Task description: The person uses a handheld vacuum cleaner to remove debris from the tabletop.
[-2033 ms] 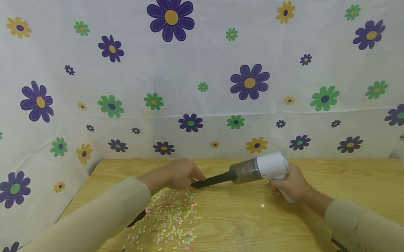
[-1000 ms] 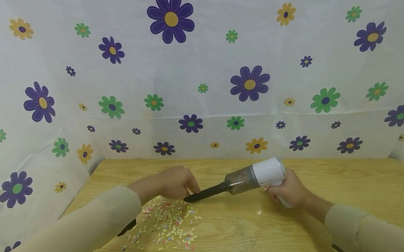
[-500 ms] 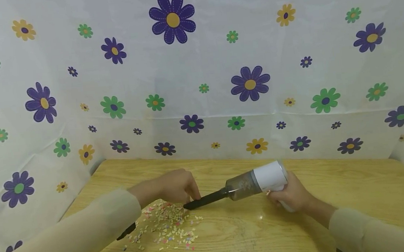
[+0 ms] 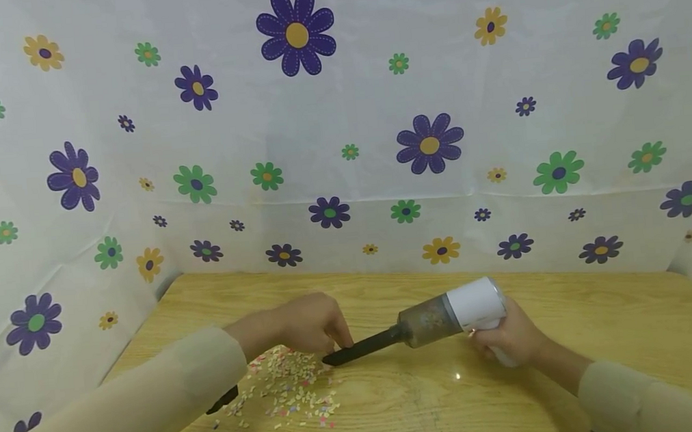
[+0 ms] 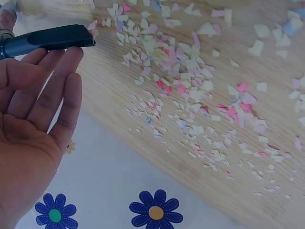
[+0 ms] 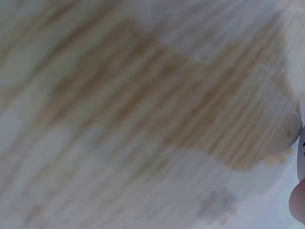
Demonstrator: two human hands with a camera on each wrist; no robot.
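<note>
My right hand (image 4: 514, 337) grips the handle of a handheld vacuum cleaner (image 4: 477, 302), white with a see-through dust cup (image 4: 429, 321) that has bits inside. Its long black nozzle (image 4: 363, 346) points left and down to the edge of a scatter of paper confetti (image 4: 292, 372). Beside the nozzle's tip is my left hand (image 4: 312, 322), fingertips touching it. In the left wrist view those fingers (image 5: 45, 105) reach up to the dark nozzle (image 5: 52, 40), and a few confetti bits show at its mouth. The right wrist view is blurred, with a fingertip (image 6: 299, 200) at its edge.
The confetti, mostly cream with pink and blue pieces, lies on the left half of a wooden table (image 4: 609, 330). A white flowered cloth (image 4: 361, 105) hangs behind the table and along both sides.
The vacuum cleaner and both hands have come nearer over the table, then shifted slightly right in the last half second. The patch of confetti near the nozzle looks somewhat thinner.
</note>
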